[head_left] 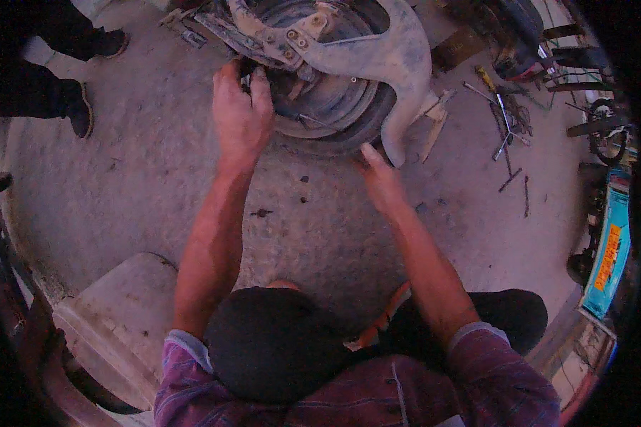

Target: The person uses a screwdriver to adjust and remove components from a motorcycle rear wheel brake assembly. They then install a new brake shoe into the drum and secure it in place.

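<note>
A dusty wheel [324, 127] with a dark tyre lies at the top centre, under a grey metal fork or guard [399, 92] with bolted plates [292, 39]. My left hand [241, 110] is at the wheel's left side, its fingers curled on a small part that I cannot make out behind them. My right hand [377, 174] grips the tyre's lower right edge beside the curved end of the guard, its fingertips partly hidden. A thin rod crosses the wheel between my hands.
Another person's shoes [78, 110] and dark trouser legs stand at upper left. Several tools [504, 114] lie on the concrete floor [121, 199] at right, beside parked vehicles [598, 135] and a turquoise panel [605, 242]. A grey metal piece [114, 320] sits at lower left.
</note>
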A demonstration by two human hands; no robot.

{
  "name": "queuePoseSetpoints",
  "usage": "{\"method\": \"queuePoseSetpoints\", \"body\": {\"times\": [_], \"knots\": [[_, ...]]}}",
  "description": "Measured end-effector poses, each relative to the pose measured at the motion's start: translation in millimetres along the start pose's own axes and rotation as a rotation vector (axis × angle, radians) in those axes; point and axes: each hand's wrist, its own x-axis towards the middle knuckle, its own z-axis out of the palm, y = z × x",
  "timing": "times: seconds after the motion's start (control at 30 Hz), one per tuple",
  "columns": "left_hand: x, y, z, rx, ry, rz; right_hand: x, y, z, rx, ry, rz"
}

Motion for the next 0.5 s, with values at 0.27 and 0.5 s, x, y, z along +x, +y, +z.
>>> {"method": "queuePoseSetpoints", "body": {"times": [0.27,0.5], "knots": [[4,1,2,0.035,-0.005,0.005,-3,-14,75,0.297,0.162,0.002],[10,-7,12,0.016,0.05,0.115,-13,-21,74,0.189,0.278,0.116]]}}
